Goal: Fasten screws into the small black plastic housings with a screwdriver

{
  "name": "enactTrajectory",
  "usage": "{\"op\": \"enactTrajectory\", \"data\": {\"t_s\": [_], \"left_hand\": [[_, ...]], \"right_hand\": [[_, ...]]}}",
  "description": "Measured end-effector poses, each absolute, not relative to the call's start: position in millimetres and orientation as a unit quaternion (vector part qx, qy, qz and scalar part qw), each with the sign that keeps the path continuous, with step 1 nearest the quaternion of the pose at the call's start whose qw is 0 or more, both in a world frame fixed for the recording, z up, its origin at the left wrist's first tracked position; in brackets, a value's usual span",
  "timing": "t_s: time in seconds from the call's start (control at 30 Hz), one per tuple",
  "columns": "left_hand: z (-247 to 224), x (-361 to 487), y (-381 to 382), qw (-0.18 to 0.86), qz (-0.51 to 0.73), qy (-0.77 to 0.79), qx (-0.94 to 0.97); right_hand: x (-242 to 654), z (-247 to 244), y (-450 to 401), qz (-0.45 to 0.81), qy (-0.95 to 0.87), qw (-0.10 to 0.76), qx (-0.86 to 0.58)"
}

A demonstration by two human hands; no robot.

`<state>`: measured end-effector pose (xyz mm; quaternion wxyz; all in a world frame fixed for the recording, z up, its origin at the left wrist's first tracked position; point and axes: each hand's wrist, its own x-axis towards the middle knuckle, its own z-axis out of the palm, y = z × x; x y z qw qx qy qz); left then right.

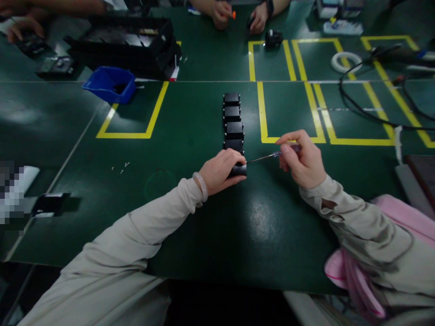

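Observation:
My left hand (222,171) is closed around a small black block (239,170), the nearest of a column on the green table. Beyond it several similar black blocks (234,129) stand in a line, with small shiny bits at their corners. In my right hand (302,158) is a screwdriver (277,154) with a clear purplish handle, held nearly level. Its thin shaft points left, and the tip meets the right side of the held block. Whether a screw sits there is too small to tell.
Several small screws (125,165) lie on the table (200,240) at left. A blue bin (112,84) stands beside a black rack (129,47). Cables (356,106) and a white tape roll (345,62) lie at right. Across the table are other people's hands (222,14).

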<state>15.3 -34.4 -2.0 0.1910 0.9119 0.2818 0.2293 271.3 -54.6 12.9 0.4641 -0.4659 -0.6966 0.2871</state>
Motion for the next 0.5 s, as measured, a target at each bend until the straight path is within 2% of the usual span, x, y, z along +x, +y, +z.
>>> {"op": "enactTrajectory", "data": {"t_s": [0.5], "left_hand": [[-2.7, 15.3, -33.9, 0.184, 0.234, 0.276, 0.914]], "right_hand": [[271.3, 11.9, -52.9, 0.273, -0.706, 0.466, -0.457]]}}
